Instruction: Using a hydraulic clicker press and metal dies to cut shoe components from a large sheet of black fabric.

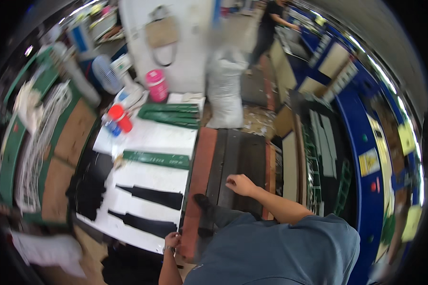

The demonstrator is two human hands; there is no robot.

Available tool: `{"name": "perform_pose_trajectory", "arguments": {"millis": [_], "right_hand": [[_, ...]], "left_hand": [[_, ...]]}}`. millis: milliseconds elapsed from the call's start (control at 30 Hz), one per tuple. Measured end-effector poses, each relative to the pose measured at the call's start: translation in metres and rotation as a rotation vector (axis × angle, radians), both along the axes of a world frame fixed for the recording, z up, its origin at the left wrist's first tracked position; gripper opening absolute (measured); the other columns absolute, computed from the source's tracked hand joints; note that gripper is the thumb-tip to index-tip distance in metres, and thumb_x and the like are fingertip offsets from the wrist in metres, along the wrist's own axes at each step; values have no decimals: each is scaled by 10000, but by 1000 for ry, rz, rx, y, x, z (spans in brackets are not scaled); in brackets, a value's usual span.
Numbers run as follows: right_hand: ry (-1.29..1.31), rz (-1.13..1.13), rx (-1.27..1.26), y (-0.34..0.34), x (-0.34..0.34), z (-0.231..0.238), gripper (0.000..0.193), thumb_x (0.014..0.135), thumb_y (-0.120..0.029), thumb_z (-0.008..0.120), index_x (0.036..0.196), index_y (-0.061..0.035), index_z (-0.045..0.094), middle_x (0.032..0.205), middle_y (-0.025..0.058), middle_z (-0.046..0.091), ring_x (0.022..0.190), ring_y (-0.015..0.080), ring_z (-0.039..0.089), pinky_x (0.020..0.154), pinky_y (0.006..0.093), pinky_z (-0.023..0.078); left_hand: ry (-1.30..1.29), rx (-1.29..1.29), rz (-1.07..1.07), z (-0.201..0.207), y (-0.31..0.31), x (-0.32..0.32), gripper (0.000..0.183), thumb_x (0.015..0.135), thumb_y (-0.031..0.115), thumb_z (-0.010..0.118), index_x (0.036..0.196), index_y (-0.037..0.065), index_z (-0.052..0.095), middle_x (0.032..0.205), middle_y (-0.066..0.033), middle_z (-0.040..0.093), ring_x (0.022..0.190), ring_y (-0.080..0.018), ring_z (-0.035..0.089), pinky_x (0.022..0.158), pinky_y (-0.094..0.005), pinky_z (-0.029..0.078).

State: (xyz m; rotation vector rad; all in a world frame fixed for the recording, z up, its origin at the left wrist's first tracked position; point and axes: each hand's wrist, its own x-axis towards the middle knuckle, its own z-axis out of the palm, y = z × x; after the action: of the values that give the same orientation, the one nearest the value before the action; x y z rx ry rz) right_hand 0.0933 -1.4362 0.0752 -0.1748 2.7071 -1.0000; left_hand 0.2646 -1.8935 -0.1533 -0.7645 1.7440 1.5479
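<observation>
My left hand (172, 240), with a watch at the wrist, is at the near right corner of a white-topped table (150, 179). Its fingers are curled together, and whatever they may hold is too small to make out. Closest to it on the tabletop lies a long black fabric piece (145, 223); a second black piece (152, 196) lies beyond. Farther back is a long green template (154, 159), with more green templates (169, 114) at the far end. Out over the dark floor strip, my right hand (241, 184) hangs with loosely curled fingers and nothing visible in them.
A pink jug (157, 85), a red-capped bottle (121, 118) and a fan (107, 73) stand around the table's far end. Ahead is a full white sack (226, 90). Blue machinery (359, 142) lines the right, a green rack (57, 180) the left. A person (266, 33) is far off.
</observation>
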Motion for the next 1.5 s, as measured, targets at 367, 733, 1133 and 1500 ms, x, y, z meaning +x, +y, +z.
{"name": "perform_pose_trajectory", "arguments": {"millis": [367,733,1133,1500], "right_hand": [[-129,-279,133,137,184,5,272,959,-290,731,1110,-64,740,1065,179,759,1046,394,716,897,505,578],[418,-590,-40,292,193,55,199,958,-224,712,1055,-50,704,985,175,705,938,418,694,796,516,563],[333,-1417,209,314,338,81,144,954,-145,722,1027,-21,728,1005,142,718,963,375,683,854,455,551],[173,-1860,516,272,351,104,147,911,-88,754,1024,-1,718,1065,143,716,1020,377,663,922,457,530]], "left_hand": [[-44,109,-356,47,142,-101,487,878,-10,737,1354,44,651,1138,-151,765,853,-211,736,721,-335,623],[394,180,-1254,76,416,-202,334,1038,40,602,1371,39,623,1140,-67,751,900,-173,704,702,-335,573],[565,444,-1559,231,719,-229,220,1086,162,637,1239,17,700,813,-21,719,701,-79,654,647,-252,531],[856,796,-1913,274,829,-202,186,1007,99,705,1167,18,755,957,-87,749,790,-150,722,695,-289,572]]}}
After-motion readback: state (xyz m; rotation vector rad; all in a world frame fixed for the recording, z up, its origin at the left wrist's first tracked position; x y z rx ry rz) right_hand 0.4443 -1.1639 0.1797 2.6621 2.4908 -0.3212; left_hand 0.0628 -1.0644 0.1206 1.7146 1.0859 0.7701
